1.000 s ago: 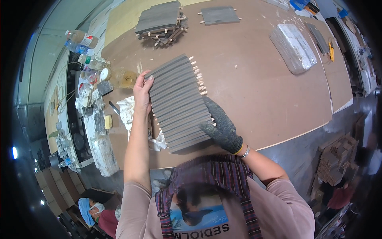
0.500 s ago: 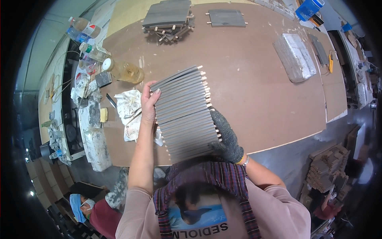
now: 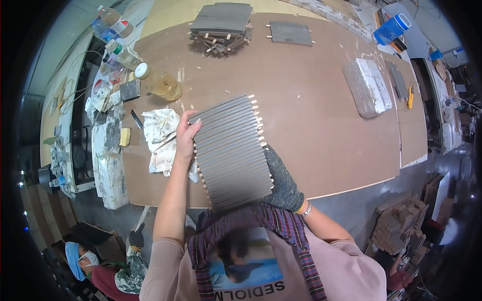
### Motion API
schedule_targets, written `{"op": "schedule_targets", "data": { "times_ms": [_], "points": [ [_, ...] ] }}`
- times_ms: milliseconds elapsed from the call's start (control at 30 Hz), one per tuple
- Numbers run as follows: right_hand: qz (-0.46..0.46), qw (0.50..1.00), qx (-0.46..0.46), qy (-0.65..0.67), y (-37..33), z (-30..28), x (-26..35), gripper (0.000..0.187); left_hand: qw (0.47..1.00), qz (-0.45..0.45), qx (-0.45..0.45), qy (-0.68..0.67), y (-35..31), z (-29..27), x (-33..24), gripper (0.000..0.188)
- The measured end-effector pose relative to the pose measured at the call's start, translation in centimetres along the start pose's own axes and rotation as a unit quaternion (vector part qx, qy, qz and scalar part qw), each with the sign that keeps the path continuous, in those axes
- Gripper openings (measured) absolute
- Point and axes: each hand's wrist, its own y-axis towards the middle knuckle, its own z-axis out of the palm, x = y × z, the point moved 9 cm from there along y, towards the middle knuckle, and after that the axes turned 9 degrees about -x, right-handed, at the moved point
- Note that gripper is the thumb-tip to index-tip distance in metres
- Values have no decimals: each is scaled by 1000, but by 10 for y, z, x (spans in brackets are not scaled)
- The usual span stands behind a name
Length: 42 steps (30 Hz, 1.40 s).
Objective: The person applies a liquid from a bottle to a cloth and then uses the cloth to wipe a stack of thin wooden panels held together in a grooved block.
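Note:
A stack of thin grey panels [image 3: 233, 153], seen edge-on, is held at the table's near edge, close against the apron. Short pale dowel pegs [image 3: 260, 131] stick out along its right and left sides. My bare left hand [image 3: 187, 131] grips the upper left corner, thumb across the edges and fingers partly hidden behind. My right hand [image 3: 282, 181], in a dark grey knit glove, supports the lower right side, with its fingertips hidden beneath the stack. Left of the stack lies a stained white cloth [image 3: 159, 131].
A pile of similar panels [image 3: 222, 19] and a single panel [image 3: 291, 33] lie at the far side. A wrapped block [image 3: 369, 88] is on the right. A jar of yellowish liquid [image 3: 161, 83], bottles and a yellow sponge [image 3: 125, 136] stand left. Another person [image 3: 108, 266] is at lower left.
The gap below the top panel and the one mid-stack have closed. My gloved thumb has slipped from the stack's front out of sight. The other person's gloved hand has come into view.

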Motion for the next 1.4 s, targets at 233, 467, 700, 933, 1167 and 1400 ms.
{"op": "schedule_targets", "data": {
  "times_ms": [233,467,700,933,1167,1400],
  "points": [
    [141,972,52,179,-4,-15,-41,103,994,82,-46,48,-14,-4,-11,55],
    [58,982,-35,178,67,-41,-57,62,989,73,-42,-118,-37,-1,-12,71],
    [80,950,-58,295,124,5,-83,58,994,69,-39,-78,-91,-5,0,69],
    [63,969,-18,237,123,25,-77,70,996,59,-70,-8,-104,9,1,66],
    [89,973,13,212,126,26,-68,70,983,110,-85,122,-98,5,-8,69],
    [79,971,-51,218,127,23,-79,55,922,161,-256,243,-100,-82,-35,35]
  ]
}}
